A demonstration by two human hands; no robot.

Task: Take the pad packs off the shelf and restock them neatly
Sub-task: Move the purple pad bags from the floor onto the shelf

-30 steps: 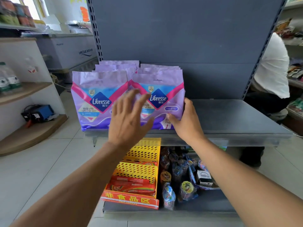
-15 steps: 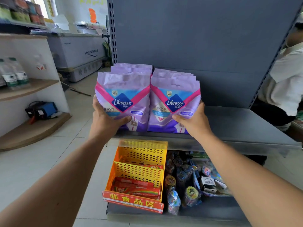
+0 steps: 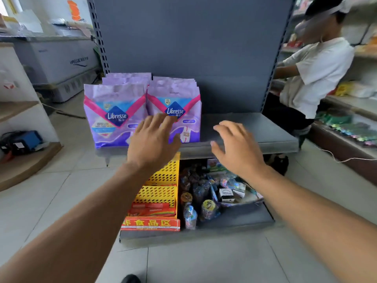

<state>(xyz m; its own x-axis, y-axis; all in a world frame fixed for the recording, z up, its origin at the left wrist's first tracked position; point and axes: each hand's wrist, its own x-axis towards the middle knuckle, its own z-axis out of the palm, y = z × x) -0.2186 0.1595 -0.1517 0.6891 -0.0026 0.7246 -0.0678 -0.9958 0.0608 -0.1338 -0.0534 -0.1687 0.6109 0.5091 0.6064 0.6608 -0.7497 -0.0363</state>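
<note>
Head view: both hands have let go of the front packs since half a second ago, left hand [image 3: 152, 140] and right hand [image 3: 234, 142] now spread wide, holding nothing, before two upright rows of pad packs [image 3: 116, 115] (rear ones uncountable) on the shelf [image 3: 251, 129].

The scene was brightly and evenly lit, with daylight entering from the window [image 3: 8, 5] at the upper left, where the highlights were blown out. Shadows were soft; the darkest area lay under the grey shelf [image 3: 244, 129], over the lower tier. Faint glare showed on the glossy pad packs [image 3: 116, 115] and the floor tiles [image 3: 40, 201]. Motion blur softened both hands, the left hand [image 3: 153, 141] and the right hand [image 3: 236, 146], and smeared the goods at the right edge. Wide-angle distortion bent the shelf uprights [image 3: 100, 37] and stretched the forearms toward the lower corners. Fine print on the packs was illegible.
</note>
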